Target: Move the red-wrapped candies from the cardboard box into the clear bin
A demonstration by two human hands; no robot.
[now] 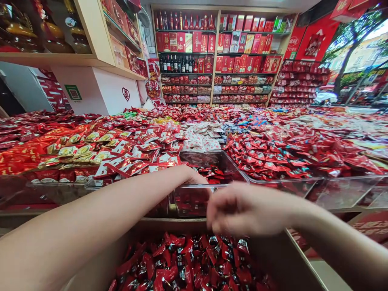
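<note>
The left forearm (91, 214) and right forearm (327, 220) are bare, tapering toward the wrists; the right hand (235, 208) is blurred.

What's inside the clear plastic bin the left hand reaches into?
Shiny red-wrapped packets lie low inside the bin. The left hand covers part; what lies behind it cannot be seen.

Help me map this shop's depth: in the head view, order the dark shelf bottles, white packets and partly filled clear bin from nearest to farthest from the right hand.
From the right hand:
1. Clear bin: just beyond, slightly left.
2. White packets: behind the bin, left of the hand.
3. Dark bottles: back shelf, farther left.
</note>
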